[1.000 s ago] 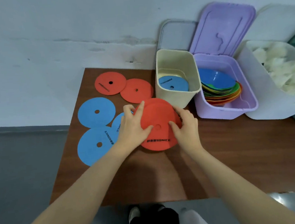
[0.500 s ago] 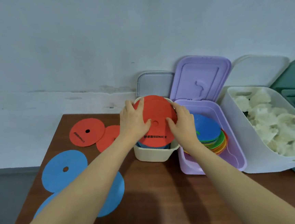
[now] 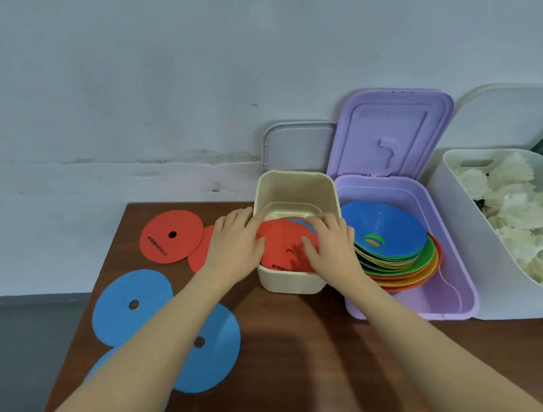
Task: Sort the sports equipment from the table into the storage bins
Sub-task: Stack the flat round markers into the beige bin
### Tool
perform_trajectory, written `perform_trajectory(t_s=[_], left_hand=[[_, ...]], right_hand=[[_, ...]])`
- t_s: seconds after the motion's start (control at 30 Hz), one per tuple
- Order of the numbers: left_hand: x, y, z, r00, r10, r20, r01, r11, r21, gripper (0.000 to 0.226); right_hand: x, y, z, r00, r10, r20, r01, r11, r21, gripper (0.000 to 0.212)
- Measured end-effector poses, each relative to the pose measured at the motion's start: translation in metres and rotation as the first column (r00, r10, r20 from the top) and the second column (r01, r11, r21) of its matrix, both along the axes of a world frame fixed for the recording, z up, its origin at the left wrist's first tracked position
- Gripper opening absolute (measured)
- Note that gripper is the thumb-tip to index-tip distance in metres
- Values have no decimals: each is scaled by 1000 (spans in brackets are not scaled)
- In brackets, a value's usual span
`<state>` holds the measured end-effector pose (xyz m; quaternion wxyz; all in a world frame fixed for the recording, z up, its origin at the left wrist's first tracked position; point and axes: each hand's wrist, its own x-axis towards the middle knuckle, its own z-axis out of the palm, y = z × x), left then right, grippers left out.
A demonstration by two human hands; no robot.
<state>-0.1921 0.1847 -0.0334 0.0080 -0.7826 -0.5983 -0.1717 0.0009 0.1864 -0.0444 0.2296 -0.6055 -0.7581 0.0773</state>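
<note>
Bench [image 3: 309, 350], brown wood, carries everything; it sits against a pale wall.

White bin [image 3: 484, 253] at far right, tilted toward you, full of white feathery pieces, too blurred to name. Its lid leans on the wall behind.

Purple bin [image 3: 393, 188] just left of it, touching or nearly so, lid [image 3: 389, 136] hinged up against the wall. Inside: stack of cone markers [image 3: 391, 238], blue on top, green, yellow, orange and red rims showing beneath.

Cream bin [image 3: 294, 187] is left of the purple one, sides touching as far as you can see. Grey lid [image 3: 298, 147] stands behind it.

Three blue discs on the bench's left side: one [image 3: 131, 303] lies clear, a second [image 3: 210, 352] is partly under your left forearm, a third is mostly hidden at the near left edge.

Two red discs flat on the bench near the wall: one [image 3: 171, 236] fully visible with black lettering, the other [image 3: 202, 254] half hidden behind your left hand.

Task item: red disc [image 3: 280, 247] sits bent inside the cream bin, on top of a blue disc whose edge shows at the back.

Your left hand [image 3: 234, 245] grips the red disc's left edge at the bin rim, fingers curled over it. Your right hand [image 3: 329, 243] presses on the disc's right side, fingers spread flat on it, thumb near the centre hole.
</note>
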Motion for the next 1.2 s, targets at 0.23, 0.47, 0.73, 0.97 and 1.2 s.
perform_trajectory(t_s=[0.23,0.47,0.73,0.97,1.2], left_hand=[[-66,-51,-2,1000,30,-4,-30,999,-20,43],[-156,-128,-37,992,119,-46,-127,966,-223,46],[-214,-214,-100,936,264,-234,-351,763,-543,77],[-215,-229,-110,959,227,-168,-282,758,-588,71],[-212,-225,-106,953,300,32,-241,820,-519,81]], right_hand=[[-65,-46,1,991,113,-72,-106,991,86,36],[-144,-108,-39,982,189,-10,-190,978,-84,32],[-216,-176,-95,997,75,23,-51,844,-535,50],[-232,-206,-109,998,18,52,14,839,-544,68],[-235,-210,-110,968,-127,-215,1,863,-505,64]])
